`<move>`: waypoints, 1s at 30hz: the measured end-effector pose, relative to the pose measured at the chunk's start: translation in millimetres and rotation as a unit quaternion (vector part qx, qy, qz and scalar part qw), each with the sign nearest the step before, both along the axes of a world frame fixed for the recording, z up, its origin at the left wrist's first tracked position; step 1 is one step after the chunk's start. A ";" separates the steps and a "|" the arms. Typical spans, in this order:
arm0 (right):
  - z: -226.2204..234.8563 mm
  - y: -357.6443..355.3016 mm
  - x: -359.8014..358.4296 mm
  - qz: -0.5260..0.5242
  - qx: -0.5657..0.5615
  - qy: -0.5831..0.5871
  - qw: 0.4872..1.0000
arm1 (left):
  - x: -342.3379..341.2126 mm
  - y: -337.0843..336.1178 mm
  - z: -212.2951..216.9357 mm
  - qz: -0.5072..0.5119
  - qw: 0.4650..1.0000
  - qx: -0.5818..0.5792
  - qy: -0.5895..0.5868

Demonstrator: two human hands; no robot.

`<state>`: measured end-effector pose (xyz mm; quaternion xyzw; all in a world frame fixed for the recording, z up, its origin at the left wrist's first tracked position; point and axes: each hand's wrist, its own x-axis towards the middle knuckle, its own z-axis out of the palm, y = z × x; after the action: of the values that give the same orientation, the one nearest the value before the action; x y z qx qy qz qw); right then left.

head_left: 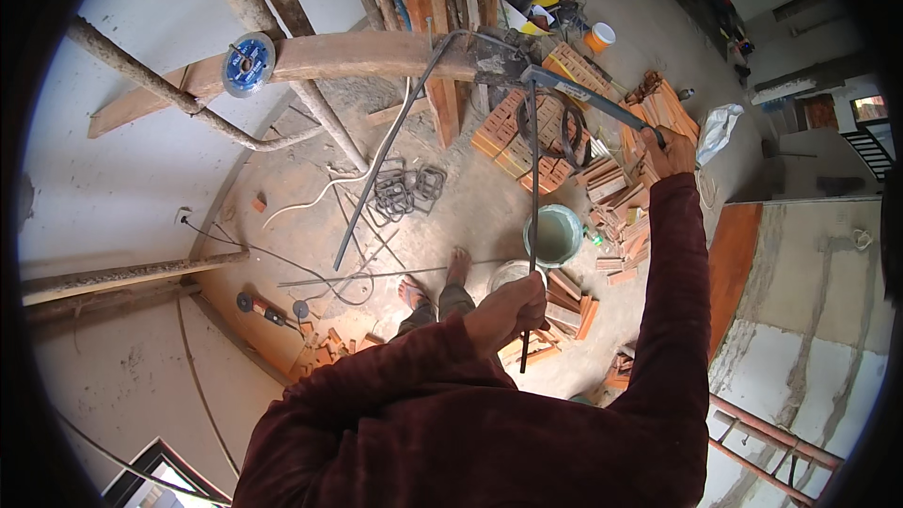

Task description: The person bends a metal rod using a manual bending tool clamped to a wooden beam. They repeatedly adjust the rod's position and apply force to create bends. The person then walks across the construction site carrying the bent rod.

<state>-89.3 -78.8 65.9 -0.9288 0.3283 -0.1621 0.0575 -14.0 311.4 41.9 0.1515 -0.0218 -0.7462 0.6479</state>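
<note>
My left hand [508,312] is closed around the lower part of a thin steel rebar rod [534,179], which runs up to the end of a wooden beam [376,55]. There the rod turns left along the beam's top, then bends again and slants down over the floor. My right hand [670,152], arm stretched out to the right, grips the end of a grey-blue rebar bending bar [593,99]. The bar's head meets the rod at its corner beside the dark plate [499,58] on the beam's end. How the head catches the rod is too small to tell.
Bent rebar stirrups [400,190] lie on the floor beyond my feet. Stacked bricks [527,136], a bucket [553,233] and loose brick pieces stand to the right. An angle grinder [268,312] lies left. A blue cutting disc [248,66] sits against the beam; poles [324,113] rise behind.
</note>
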 end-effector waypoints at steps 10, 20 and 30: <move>15.8 -11.0 9.0 0.031 -0.021 0.012 0.999 | 0.7 -2.0 30.6 -0.027 0.997 0.056 0.045; 7.3 -22.2 17.4 0.033 -0.039 0.027 0.998 | 0.6 -4.7 22.6 -0.048 0.994 0.060 0.078; 14.5 10.1 9.4 -0.008 -0.067 0.028 0.997 | 7.6 -1.5 25.2 -0.051 0.994 0.071 0.069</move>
<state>-79.9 -68.7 80.4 -0.9320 0.3259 -0.1578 -0.0155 -6.4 309.9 67.1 0.1442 0.0679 -0.7863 0.5969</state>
